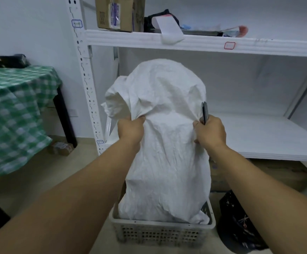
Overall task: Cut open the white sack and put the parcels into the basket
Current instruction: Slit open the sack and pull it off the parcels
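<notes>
The white sack (pixel 165 140) stands in the basket (pixel 160 233), gripped by the left hand (pixel 130 131) and the right hand (pixel 210 133), which also holds a cutter (pixel 204 111).

crumpled white sack (pixel 167 143) upright in basket (pixel 160 233)

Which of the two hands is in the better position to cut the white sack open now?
Probably the right. The right hand already holds the dark cutting tool, upright against the white sack. The left hand only grips the sack's fabric, steadying it over the basket.

head-worn view, forward-down, close over hands (pixel 169 129)
</notes>
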